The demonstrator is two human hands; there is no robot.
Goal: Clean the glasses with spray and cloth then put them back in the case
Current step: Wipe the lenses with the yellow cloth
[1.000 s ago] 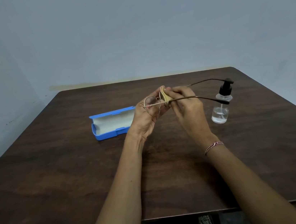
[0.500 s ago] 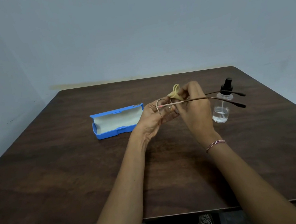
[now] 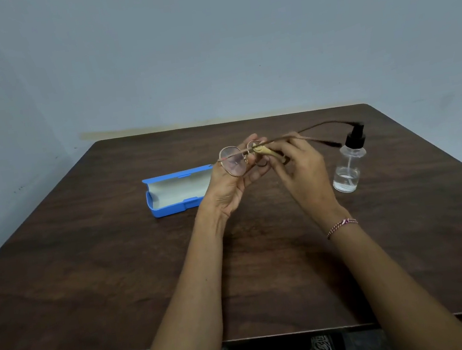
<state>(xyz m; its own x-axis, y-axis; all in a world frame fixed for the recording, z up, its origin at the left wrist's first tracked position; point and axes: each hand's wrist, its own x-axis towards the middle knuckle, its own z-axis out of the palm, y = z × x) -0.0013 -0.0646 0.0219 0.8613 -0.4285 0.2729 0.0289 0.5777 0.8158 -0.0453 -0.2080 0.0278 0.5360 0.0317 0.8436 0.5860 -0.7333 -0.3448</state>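
Since half a second ago the glasses (image 3: 233,165) have turned, so one round lens now faces the camera, and the yellow cloth (image 3: 262,150) has come down from above the fingers to the other lens. The left hand (image 3: 232,186) holds the frame from below, with its fingers curled around the rim of the lens that shows. The right hand (image 3: 304,172) pinches the folded cloth against the second lens; this lens is mostly hidden, so the cloth may touch only the rim. The glasses are in the air above the table (image 3: 91,281), and their temples point right toward the spray bottle (image 3: 346,168). The blue case (image 3: 177,192) lies open, just left of the left hand. A bracelet (image 3: 342,225) is on the right wrist.
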